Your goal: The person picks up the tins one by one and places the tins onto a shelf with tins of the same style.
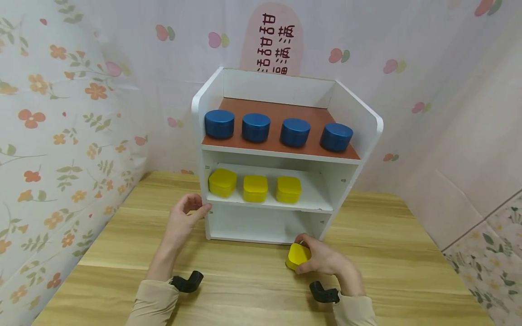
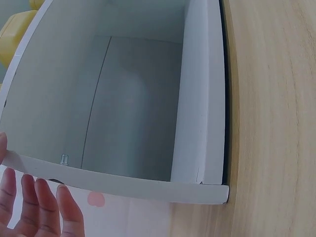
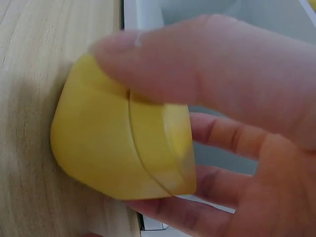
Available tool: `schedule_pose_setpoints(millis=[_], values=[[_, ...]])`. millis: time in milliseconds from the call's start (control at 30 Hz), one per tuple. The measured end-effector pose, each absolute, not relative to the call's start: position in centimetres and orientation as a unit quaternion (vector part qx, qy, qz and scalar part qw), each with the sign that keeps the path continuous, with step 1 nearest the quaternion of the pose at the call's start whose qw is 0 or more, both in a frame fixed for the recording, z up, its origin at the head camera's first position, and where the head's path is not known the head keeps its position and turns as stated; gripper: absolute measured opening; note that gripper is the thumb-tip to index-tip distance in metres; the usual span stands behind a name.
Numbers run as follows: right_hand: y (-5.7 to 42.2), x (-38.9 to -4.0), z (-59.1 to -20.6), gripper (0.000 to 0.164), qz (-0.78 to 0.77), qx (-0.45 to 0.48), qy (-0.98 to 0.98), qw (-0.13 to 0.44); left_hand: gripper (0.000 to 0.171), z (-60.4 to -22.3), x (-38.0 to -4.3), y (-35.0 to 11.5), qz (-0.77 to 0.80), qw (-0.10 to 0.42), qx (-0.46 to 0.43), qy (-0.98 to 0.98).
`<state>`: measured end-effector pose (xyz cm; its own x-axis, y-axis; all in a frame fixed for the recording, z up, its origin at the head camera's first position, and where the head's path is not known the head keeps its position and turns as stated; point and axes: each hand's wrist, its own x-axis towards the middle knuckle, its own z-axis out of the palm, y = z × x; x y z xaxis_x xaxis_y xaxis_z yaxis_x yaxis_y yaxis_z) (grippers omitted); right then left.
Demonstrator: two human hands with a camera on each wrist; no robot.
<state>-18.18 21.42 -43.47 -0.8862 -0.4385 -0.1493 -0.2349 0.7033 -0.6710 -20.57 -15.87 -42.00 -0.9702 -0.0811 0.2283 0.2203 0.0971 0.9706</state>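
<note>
My right hand grips a yellow lidded tin low over the tabletop, by the lower right front of a white shelf unit. In the right wrist view the thumb lies across the tin, fingers on its far side, and the lid seam shows. My left hand holds the unit's left side panel, thumb at the front edge, fingers on the outer side. Three yellow tins, a left one, a middle one and a right one, stand in a row on the middle shelf.
Several round blue tins line the brown top shelf. Nothing stands in the bottom compartment. The unit rests on a wood-grain table, with patterned cloth behind and at both sides.
</note>
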Motion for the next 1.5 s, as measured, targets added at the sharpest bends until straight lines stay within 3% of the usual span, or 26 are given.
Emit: schedule_pose_setpoints(millis=[467, 867, 1500], values=[[21.0, -18.0, -42.6, 0.063, -0.326, -0.234, 0.909, 0.113, 0.036, -42.3, -20.6, -16.3, -0.67, 0.108, -0.047, -0.733], [20.4, -16.2, -39.3, 0.063, -0.377, -0.258, 0.887, 0.071, 0.037, -42.2, -20.7, -16.5, -0.668, 0.107, -0.048, -0.735], [22.3, -15.2, -33.9, 0.069, -0.282, -0.259, 0.921, -0.068, 0.035, -42.3, -20.9, -16.0, -0.672, 0.107, -0.041, -0.732]])
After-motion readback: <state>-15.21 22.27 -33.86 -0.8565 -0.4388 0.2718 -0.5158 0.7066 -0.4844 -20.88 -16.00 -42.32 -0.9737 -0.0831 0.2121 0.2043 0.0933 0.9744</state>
